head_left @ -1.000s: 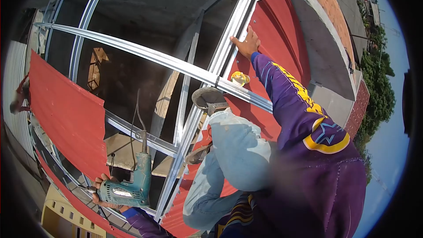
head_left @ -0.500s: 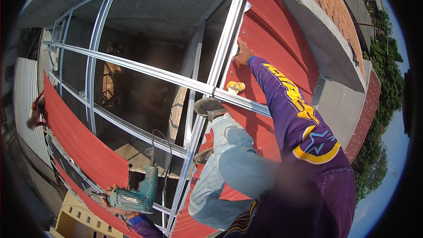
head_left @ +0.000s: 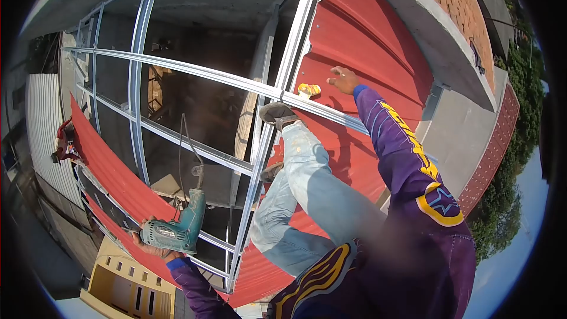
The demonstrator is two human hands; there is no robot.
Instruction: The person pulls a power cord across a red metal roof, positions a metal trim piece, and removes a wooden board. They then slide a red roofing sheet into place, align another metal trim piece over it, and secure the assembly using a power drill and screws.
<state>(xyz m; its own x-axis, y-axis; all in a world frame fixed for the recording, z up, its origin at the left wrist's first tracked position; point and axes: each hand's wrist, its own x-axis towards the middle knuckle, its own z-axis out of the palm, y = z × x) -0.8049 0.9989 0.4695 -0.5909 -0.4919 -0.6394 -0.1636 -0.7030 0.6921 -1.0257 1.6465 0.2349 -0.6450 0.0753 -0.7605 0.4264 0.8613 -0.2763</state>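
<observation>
My left hand is wrapped around the front body of a teal power drill, at the lower left. The drill's chuck points left and its cord rises from the handle end. My right hand hovers over or just touches a red corrugated roofing sheet, fingers apart and holding nothing. Just left of it, a small yellow-and-white packet lies on the sheet beside a metal frame bar. My shoe rests against the frame near the packet.
Open gaps in the metal frame show a dark interior far below. Another person is at the far left beside a long red sheet. A concrete ledge borders the roof on the right.
My right hand has pulled back from the sheet's edge by the frame, toward the right and nearer to me. The drill stays in my left hand, and the view has shifted slightly.
</observation>
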